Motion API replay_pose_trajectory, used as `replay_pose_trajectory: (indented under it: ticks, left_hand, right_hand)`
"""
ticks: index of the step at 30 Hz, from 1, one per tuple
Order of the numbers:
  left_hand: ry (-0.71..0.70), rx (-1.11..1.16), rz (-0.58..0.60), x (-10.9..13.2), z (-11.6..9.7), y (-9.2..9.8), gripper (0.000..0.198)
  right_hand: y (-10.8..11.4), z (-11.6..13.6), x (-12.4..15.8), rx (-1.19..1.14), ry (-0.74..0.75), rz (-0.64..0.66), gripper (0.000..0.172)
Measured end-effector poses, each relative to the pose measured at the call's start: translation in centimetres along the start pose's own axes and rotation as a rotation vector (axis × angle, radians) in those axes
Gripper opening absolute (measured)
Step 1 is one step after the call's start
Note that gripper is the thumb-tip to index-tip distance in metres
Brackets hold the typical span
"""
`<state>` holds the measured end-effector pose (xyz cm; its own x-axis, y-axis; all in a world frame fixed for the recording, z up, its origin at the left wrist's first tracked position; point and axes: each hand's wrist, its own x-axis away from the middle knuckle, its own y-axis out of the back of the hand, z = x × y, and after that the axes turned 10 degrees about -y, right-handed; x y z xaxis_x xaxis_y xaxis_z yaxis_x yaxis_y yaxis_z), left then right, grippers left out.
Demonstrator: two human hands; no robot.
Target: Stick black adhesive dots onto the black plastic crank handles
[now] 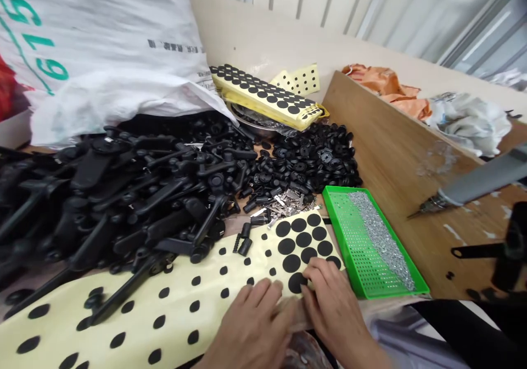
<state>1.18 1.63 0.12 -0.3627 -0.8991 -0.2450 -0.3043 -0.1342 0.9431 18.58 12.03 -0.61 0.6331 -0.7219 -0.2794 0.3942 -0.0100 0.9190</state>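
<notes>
A pale yellow backing sheet with rows of black round stickers lies along the near edge of the table. My left hand is on the sheet's near edge, fingers curled and pressed on it. Beside it, my right hand is closed at the sheet's corner, its thumb and fingertips at the lowest large black sticker. Whether that sticker is lifted cannot be seen. Small black plastic clips rest on the sheet beyond my hands, and a black lever-shaped part lies across its left side.
Black arm parts are heaped at left, with black discs and metal strips behind the sheet. A green basket holds small metal pieces. An electric screwdriver hangs at right. A white sack and more sticker sheets stand behind.
</notes>
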Motion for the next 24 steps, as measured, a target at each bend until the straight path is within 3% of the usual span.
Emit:
replay_pose_trajectory:
  ticks: [2,5,13,17,24]
  left_hand:
    - [0.002,-0.037,0.033,-2.5,-0.2,-0.7,0.023]
    - [-0.005,-0.072,0.039,-3.8,-0.2,-1.6,0.022]
    - [-0.026,-0.166,-0.042,-2.9,-0.3,-2.5,0.026]
    - [-0.038,-0.203,-0.103,-2.9,-0.4,-2.7,0.026]
    - [-0.016,-0.176,-0.025,-3.1,-0.5,-1.9,0.021]
  right_hand:
    - [0.2,-0.2,0.1,-0.046,-0.002,0.000,0.017]
    - [0.4,-0.3,0.0,-0.084,-0.030,-0.012,0.021]
    - [0.9,0.3,-1.1,-0.081,-0.084,0.150,0.014]
    - [1.1,0.5,-1.5,-0.062,-0.084,0.154,0.015]
    - [1.5,1.0,-1.7,-0.140,-0.092,0.159,0.016]
